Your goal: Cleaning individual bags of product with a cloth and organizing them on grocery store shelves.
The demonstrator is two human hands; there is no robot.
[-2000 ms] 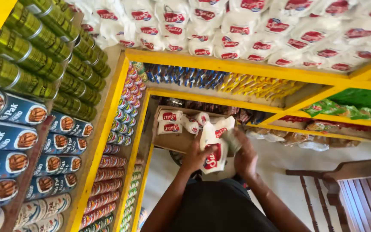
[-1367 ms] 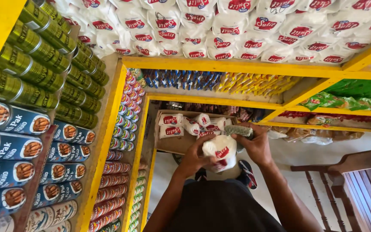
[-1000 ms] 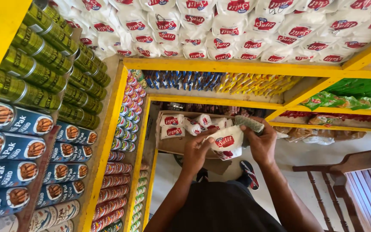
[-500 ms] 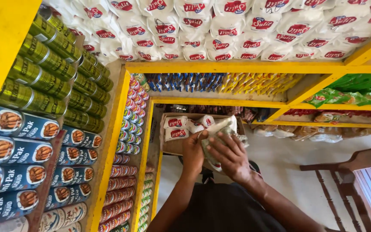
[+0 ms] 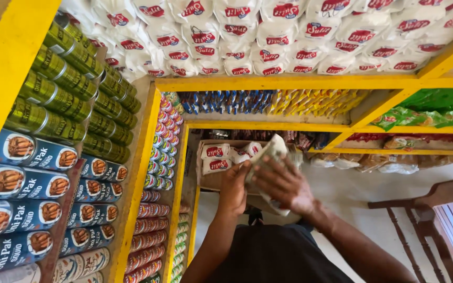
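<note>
- A shop's yellow-framed shelving (image 5: 268,83) is seen from above, through a camera worn on the head, with two bare arms reaching down and forward.
- A white plastic packet (image 5: 268,153) with red printing is held between both hands, just above an open cardboard box (image 5: 205,181) on a low shelf.
- The left hand (image 5: 235,181) is cupped under the packet's near side, its fingers curled; how tightly it grips cannot be told.
- The right hand (image 5: 284,183) is laid over the packet with fingers spread and half closed, so that most of the packet is hidden.
- Several like packets (image 5: 216,157) are seen lying in the box, just beside the hands.
- The step in hand is judged to be the handling of a single packet at the box; whether it is being lifted out or set in cannot be told.
- For the next move, a firm two-handed hold would be called for, as the packet looks soft and liable to sag, and care would be needed not to knock the shelf edge close above.
- To the left, blue tins (image 5: 32,181) and green tins (image 5: 64,89) are stacked on their sides.
- Across the top shelf, many white packets (image 5: 289,31) are piled.
- At the lower right, a wooden chair (image 5: 436,209) is partly shown.
</note>
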